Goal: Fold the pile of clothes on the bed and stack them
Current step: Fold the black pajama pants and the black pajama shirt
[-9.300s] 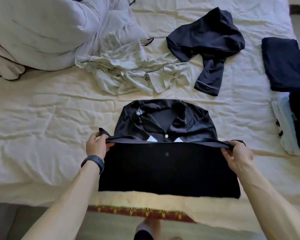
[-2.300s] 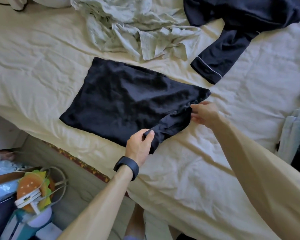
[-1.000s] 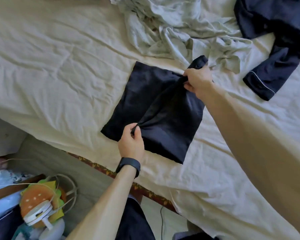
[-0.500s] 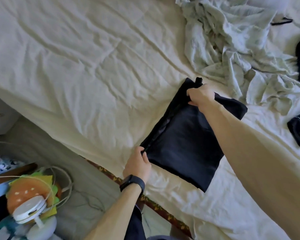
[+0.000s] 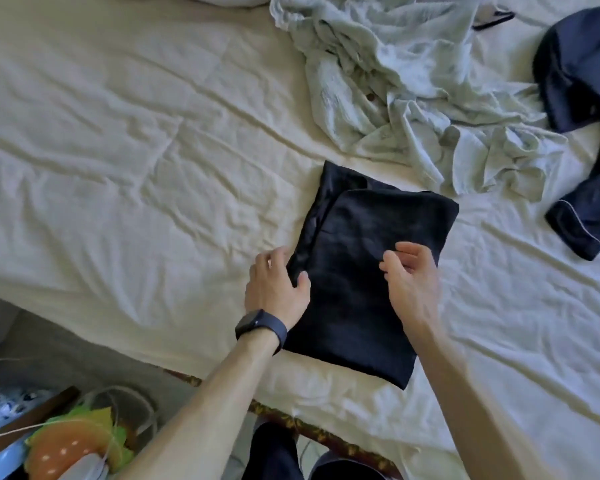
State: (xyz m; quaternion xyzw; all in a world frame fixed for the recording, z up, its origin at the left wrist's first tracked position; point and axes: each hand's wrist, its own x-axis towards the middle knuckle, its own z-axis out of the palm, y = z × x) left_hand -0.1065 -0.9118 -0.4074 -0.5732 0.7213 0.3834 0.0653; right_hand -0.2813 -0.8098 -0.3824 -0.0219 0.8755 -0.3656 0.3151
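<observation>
Item one: your left hand [image 5: 276,289] and right hand [image 5: 411,282] are bare. Item two: your left forearm [image 5: 201,407] and right forearm [image 5: 482,410] are bare as far as the lower edge of view. Item three: you wear a wristband [image 5: 261,328] on the left wrist, dark navy to black, with a smooth strap and a flat, dark rectangular face; its screen shows nothing legible. Item four: low in view, your legs carry a dark garment [image 5: 274,452]; whether trousers or shorts cannot be told.

Folded dark garment [image 5: 368,271] looks like faintly glossy cloth; cream bedsheet [image 5: 118,168] matt, wrinkled.
</observation>
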